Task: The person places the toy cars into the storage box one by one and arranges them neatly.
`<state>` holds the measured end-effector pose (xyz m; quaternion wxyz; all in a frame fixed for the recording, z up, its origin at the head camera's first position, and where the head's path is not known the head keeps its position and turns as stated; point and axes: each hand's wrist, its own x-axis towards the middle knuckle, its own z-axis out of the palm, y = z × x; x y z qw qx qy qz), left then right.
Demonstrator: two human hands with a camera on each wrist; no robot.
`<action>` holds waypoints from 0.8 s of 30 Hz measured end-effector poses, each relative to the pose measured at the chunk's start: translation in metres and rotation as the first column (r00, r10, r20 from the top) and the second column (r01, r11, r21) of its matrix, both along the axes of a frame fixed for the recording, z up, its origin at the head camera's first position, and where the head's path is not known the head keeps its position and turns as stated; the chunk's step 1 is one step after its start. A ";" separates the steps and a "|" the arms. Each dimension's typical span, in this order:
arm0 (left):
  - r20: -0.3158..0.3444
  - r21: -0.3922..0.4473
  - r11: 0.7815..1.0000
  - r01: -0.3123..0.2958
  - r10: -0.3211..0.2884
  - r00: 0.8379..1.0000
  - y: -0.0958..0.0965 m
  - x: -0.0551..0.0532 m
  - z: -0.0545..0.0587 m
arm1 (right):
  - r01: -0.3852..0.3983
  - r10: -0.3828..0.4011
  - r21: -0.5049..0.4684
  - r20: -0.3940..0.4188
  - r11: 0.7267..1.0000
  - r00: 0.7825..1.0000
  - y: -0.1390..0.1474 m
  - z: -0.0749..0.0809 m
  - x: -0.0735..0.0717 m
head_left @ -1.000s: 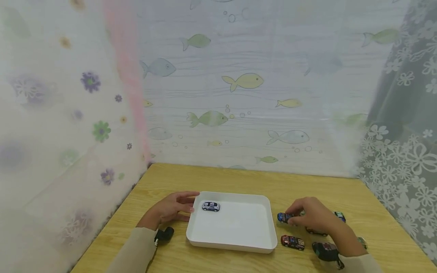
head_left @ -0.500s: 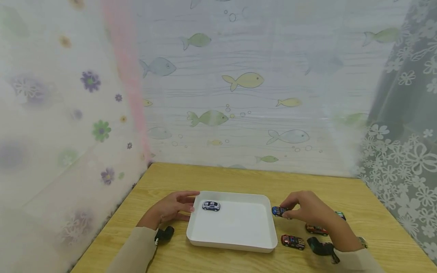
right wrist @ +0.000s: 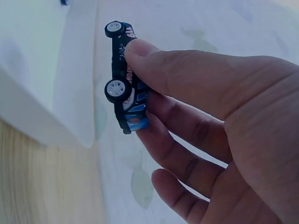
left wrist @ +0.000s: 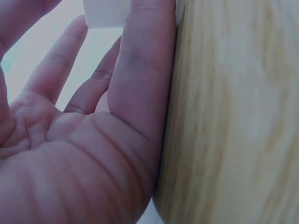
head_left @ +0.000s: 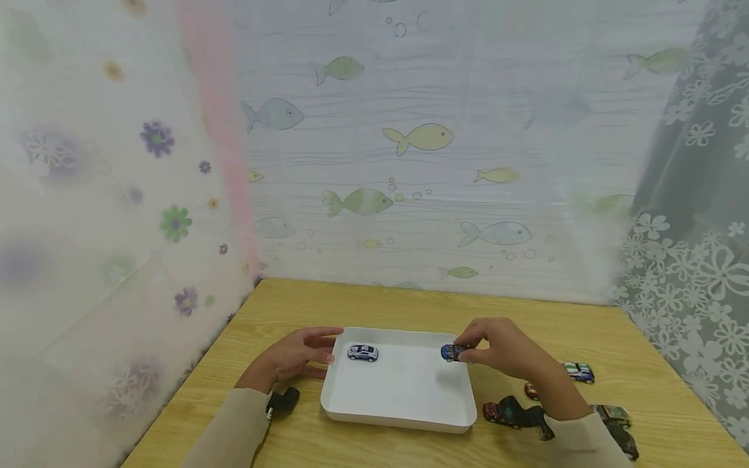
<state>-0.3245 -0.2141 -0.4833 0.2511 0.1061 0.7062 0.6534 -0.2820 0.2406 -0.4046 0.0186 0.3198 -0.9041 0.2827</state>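
Observation:
A white tray [head_left: 404,390] lies on the table, with a white and dark toy car [head_left: 363,353] in its back left corner. My left hand [head_left: 295,356] rests beside the tray's left wall, fingers extended and fingertips at the rim; in the left wrist view the hand [left wrist: 88,121] shows its palm and nothing gripped. Over the tray's back right corner, my right hand [head_left: 506,348] pinches a blue and black toy car [head_left: 450,352]. The right wrist view shows this toy car [right wrist: 124,77] between thumb and fingers, its wheels facing the tray.
Right of the tray are a red toy car [head_left: 493,412], a white, green and blue toy car [head_left: 579,372], a green toy car [head_left: 613,415] and others partly hidden by the right arm. A patterned curtain [head_left: 421,195] hangs behind the wooden table [head_left: 292,302].
My right hand has lifted the blue toy car from the table and carried it left, over the tray's back right corner. The left hand and the tray keep their places.

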 end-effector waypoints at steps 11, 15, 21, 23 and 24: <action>0.000 0.002 1.000 0.004 -0.004 1.000 0.000 0.000 0.001 | 0.032 -0.032 -0.047 -0.018 0.998 0.999 -0.032 0.009 -0.004; -0.001 -0.004 1.000 -0.001 0.000 1.000 0.000 -0.001 0.000 | 0.029 -0.030 -0.050 -0.018 0.998 0.999 -0.042 0.016 -0.003; -0.003 -0.006 1.000 0.003 -0.003 1.000 0.000 -0.001 -0.001 | 0.034 -0.034 -0.067 -0.003 0.997 0.999 -0.056 0.022 -0.005; -0.003 -0.006 1.000 0.004 -0.004 1.000 0.000 -0.001 0.000 | 0.033 -0.033 -0.076 -0.001 0.997 0.999 -0.061 0.021 -0.006; -0.003 -0.005 1.000 0.005 -0.005 1.000 0.000 -0.001 0.000 | 0.034 -0.034 -0.079 -0.002 0.996 0.999 -0.063 0.021 -0.006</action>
